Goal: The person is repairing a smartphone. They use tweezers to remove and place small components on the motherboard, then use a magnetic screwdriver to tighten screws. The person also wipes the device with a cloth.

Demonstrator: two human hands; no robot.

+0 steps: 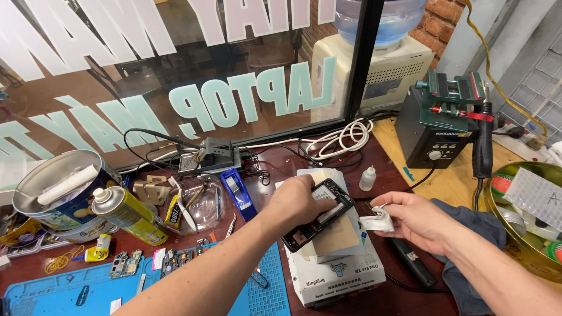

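- My left hand [298, 202] was closed around a phone [319, 215], gripping it by its long edges and holding it tilted over the white heating box [339, 272].
- The phone lay dark face up, one end low toward me, the other raised toward the window [175, 76]; whether it touched the pad on the box, I cannot tell.
- My right hand [413, 219] pinched a crumpled white wipe [377, 221] between thumb and fingers, just beside the phone's right edge but apart from it.
- To wipe well, I judged I should keep the left grip on the edges only, so the fingers stayed off the face being cleaned.
- I thought a fold of the wipe, drawn in one direction, would lift residue rather than smear it.
- I reckoned light pressure was wise, since the phone was held in the air with only my hand behind it.
- The small white bottle [367, 178] stood near, behind the box, within reach for more fluid.
- A yellow spray can [129, 215] and a round tin [61, 193] sat well off to the left, beside a blue mat [58, 295] strewn with small boards.
- The grey station [430, 140] stood at the right rear; a dark cloth [474, 234] lay under my right forearm.
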